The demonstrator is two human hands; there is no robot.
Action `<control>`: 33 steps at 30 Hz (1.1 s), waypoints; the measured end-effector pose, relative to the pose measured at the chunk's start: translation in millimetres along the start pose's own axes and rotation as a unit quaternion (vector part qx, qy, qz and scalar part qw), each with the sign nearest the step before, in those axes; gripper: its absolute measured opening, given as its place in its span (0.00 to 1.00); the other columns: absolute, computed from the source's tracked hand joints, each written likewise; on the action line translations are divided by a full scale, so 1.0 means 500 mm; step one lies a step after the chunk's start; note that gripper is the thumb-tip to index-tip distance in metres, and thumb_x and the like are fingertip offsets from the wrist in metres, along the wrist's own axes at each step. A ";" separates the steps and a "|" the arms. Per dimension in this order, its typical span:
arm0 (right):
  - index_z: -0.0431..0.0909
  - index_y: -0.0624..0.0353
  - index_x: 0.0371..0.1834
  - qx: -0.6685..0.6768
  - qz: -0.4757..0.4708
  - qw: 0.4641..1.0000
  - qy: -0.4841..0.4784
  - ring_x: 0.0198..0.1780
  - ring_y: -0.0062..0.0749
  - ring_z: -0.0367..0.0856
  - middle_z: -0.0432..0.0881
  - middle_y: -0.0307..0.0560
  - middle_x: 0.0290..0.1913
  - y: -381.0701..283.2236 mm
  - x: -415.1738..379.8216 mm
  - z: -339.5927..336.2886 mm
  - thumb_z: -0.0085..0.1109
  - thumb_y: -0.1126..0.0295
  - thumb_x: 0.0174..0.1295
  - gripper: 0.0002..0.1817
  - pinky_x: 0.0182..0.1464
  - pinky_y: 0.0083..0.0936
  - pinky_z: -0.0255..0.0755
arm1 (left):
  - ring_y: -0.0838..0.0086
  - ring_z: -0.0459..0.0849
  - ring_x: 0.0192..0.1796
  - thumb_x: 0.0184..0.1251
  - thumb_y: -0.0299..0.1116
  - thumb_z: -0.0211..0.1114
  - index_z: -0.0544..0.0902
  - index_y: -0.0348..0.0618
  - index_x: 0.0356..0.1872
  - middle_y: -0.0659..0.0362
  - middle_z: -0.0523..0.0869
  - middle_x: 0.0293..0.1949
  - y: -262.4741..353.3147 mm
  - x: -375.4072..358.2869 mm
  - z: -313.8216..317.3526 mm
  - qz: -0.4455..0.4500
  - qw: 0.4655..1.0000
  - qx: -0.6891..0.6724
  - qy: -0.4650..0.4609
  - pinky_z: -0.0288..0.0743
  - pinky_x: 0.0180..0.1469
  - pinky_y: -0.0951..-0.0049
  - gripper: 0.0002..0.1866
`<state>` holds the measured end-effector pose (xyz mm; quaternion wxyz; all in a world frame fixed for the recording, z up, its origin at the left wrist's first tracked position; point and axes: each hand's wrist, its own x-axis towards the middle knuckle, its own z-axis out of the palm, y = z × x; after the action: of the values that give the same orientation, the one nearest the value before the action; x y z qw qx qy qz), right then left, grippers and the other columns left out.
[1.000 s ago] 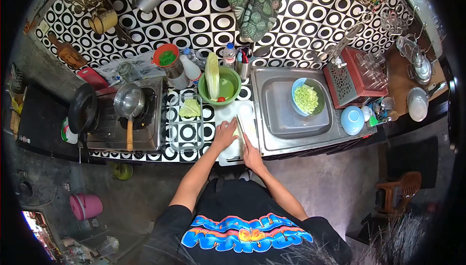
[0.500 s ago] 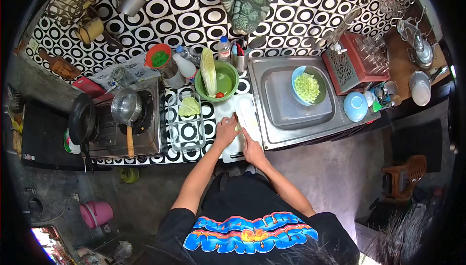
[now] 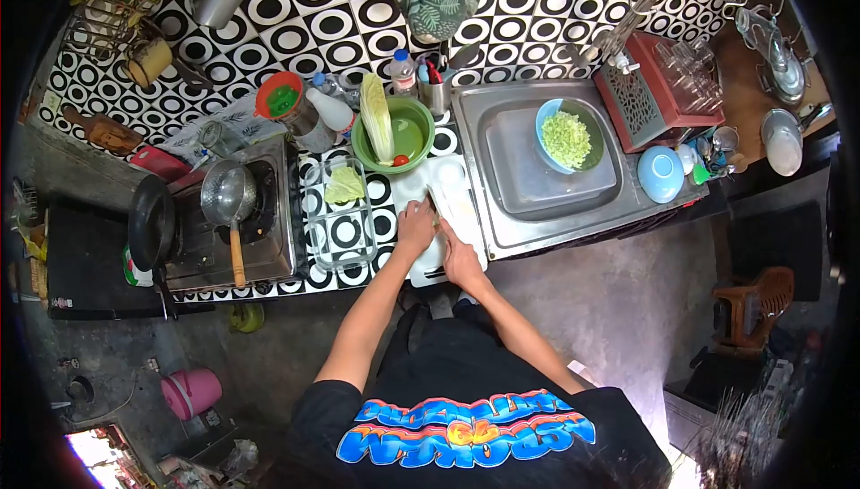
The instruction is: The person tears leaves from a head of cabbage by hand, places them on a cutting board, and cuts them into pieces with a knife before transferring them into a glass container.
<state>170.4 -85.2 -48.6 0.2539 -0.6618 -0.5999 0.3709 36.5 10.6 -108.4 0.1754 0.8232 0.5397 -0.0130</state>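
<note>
Pale greenish vegetable piece (image 3: 437,219), small, mostly hidden, seen on white cutting board (image 3: 428,267), by bent fingers of left hand (image 3: 416,227); whether pinched, cannot be told. Thin knife (image 3: 433,201) gripped in right hand (image 3: 462,263). Green bowl (image 3: 410,137) set beyond.

Left hand (image 3: 416,225) beside right hand (image 3: 460,260)

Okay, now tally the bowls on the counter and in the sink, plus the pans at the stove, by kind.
Green plastic bowl: 1
Light blue bowls, one in the metal sink, one upturned: 2
Black frying pan: 1
Silver-coloured pan with wooden handle: 1
Total: 5
</note>
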 end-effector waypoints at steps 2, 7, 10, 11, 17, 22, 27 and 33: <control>0.57 0.41 0.79 0.003 0.008 1.000 0.000 0.38 0.79 0.79 0.80 0.79 0.31 -0.004 0.001 -0.002 0.42 0.72 0.72 0.31 0.45 0.64 0.71 | 0.58 0.67 0.67 0.61 0.47 0.69 0.79 0.43 0.63 0.61 0.65 0.75 0.002 -0.001 -0.004 -0.003 1.000 -0.005 0.007 0.68 0.63 0.52 0.30; 0.56 0.40 0.79 0.005 -0.007 1.000 0.023 0.35 0.77 0.79 0.79 0.78 0.29 0.002 -0.018 -0.001 0.43 0.73 0.70 0.33 0.41 0.62 0.72 | 0.60 0.68 0.67 0.61 0.49 0.70 0.78 0.44 0.65 0.63 0.62 0.77 0.007 0.003 0.005 -0.009 1.000 0.010 0.009 0.69 0.62 0.52 0.32; 0.56 0.40 0.79 0.005 0.001 1.000 0.018 0.35 0.77 0.79 0.79 0.77 0.28 0.007 -0.036 -0.005 0.43 0.74 0.70 0.33 0.41 0.61 0.72 | 0.61 0.67 0.67 0.61 0.49 0.70 0.77 0.46 0.66 0.64 0.60 0.78 0.006 0.000 0.004 -0.014 1.000 0.012 -0.001 0.69 0.63 0.52 0.34; 0.56 0.40 0.79 0.015 -0.002 1.000 0.018 0.36 0.77 0.79 0.79 0.77 0.28 0.013 -0.043 -0.004 0.44 0.74 0.70 0.34 0.42 0.61 0.72 | 0.61 0.67 0.67 0.61 0.50 0.70 0.76 0.46 0.67 0.64 0.59 0.79 0.006 0.002 0.002 -0.012 1.000 0.013 -0.002 0.69 0.63 0.52 0.34; 0.53 0.38 0.80 -0.013 0.027 0.999 0.013 0.39 0.77 0.79 0.80 0.77 0.32 0.025 -0.116 -0.016 0.45 0.74 0.70 0.35 0.45 0.61 0.72 | 0.62 0.67 0.68 0.62 0.50 0.69 0.71 0.48 0.71 0.65 0.57 0.80 0.008 -0.005 -0.001 -0.008 1.000 0.011 0.010 0.68 0.63 0.52 0.37; 0.51 0.36 0.81 -0.028 0.041 0.999 -0.018 0.42 0.77 0.79 0.82 0.76 0.38 0.025 -0.160 -0.030 0.46 0.74 0.70 0.36 0.48 0.61 0.72 | 0.62 0.66 0.68 0.62 0.50 0.69 0.68 0.50 0.73 0.65 0.57 0.80 0.006 -0.008 0.008 -0.002 1.000 0.007 0.010 0.67 0.64 0.51 0.39; 0.51 0.37 0.81 -0.042 0.023 0.999 -0.013 0.39 0.76 0.79 0.81 0.76 0.32 0.047 -0.174 -0.024 0.46 0.73 0.71 0.35 0.45 0.62 0.70 | 0.61 0.66 0.69 0.62 0.50 0.69 0.67 0.50 0.74 0.66 0.56 0.80 0.008 -0.015 0.019 0.002 1.000 0.009 0.017 0.66 0.64 0.49 0.39; 0.51 0.38 0.81 -0.030 0.024 0.999 -0.012 0.38 0.76 0.79 0.80 0.75 0.32 0.057 -0.177 -0.025 0.47 0.72 0.71 0.35 0.44 0.62 0.70 | 0.60 0.66 0.69 0.62 0.50 0.69 0.66 0.50 0.74 0.64 0.58 0.80 0.002 -0.015 0.020 0.012 1.000 -0.005 0.022 0.62 0.68 0.46 0.40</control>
<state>197.2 -175.3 -46.9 0.2173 -0.6790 -0.5977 0.3667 36.0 0.3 -115.9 0.1681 0.8287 0.5338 0.0102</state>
